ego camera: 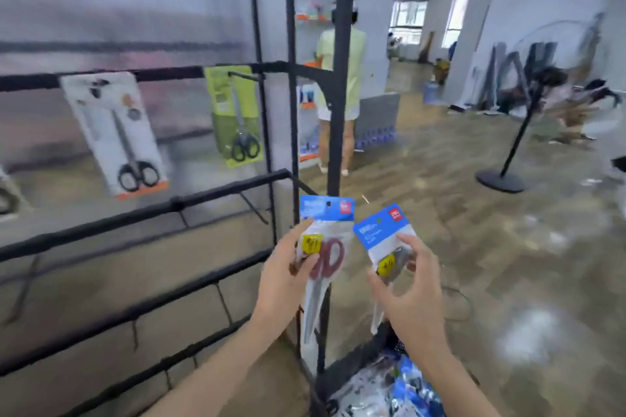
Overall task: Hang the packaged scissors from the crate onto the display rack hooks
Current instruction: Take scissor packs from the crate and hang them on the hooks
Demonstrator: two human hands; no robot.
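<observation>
Scissors packs, clear with blue headers and yellow stickers: left hand (288,278) pinches the red-handled pack (325,247), right hand (411,291) the other pack (384,240).

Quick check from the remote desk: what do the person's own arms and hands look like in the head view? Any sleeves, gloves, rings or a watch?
Both forearms are bare as far as the view shows, with no sleeve in sight. The left hand and the right hand wear no gloves. No ring, watch or wristband shows on either. The fingers are bare too; the blur hides finer marks.
</observation>
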